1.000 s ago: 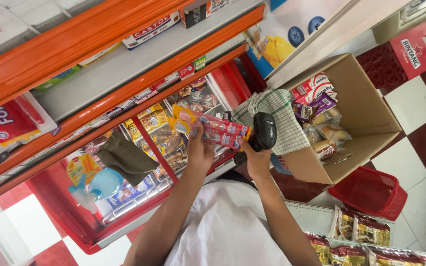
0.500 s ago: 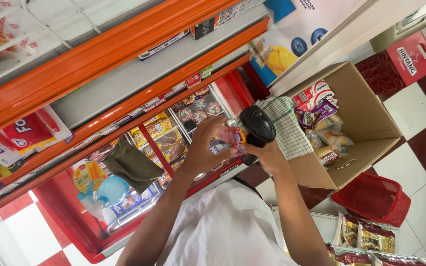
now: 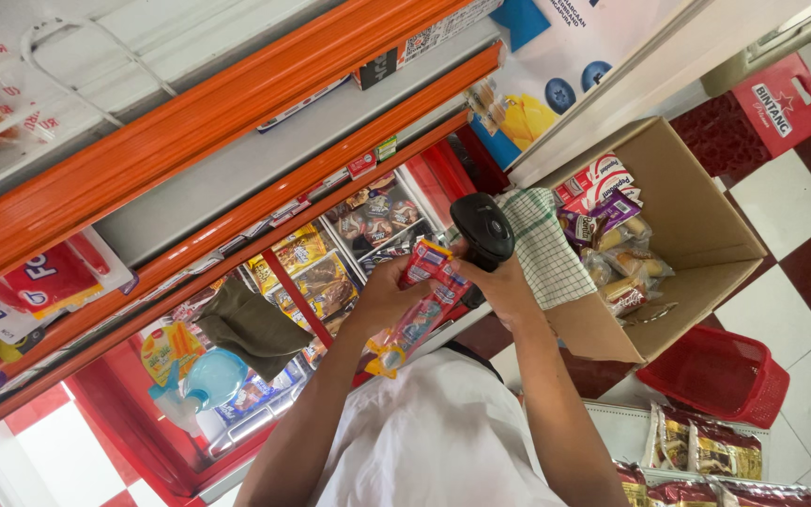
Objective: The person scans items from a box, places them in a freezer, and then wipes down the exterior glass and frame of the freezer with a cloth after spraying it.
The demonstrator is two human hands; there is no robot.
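Packet: I see a glossy red wrapper, long axis running upper right to lower left, frame centre
Left hand: clamped round packet
Right hand: closed on matte black scanner; rounded head

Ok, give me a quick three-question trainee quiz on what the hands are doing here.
1. True or false: the left hand holds a long red snack packet.
2. What does the right hand grip?
3. Where is the open brown cardboard box: A) inside the red plastic basket, B) beside the green-checked cloth?

Key: 1 true. 2 a black handheld scanner. 3 B.
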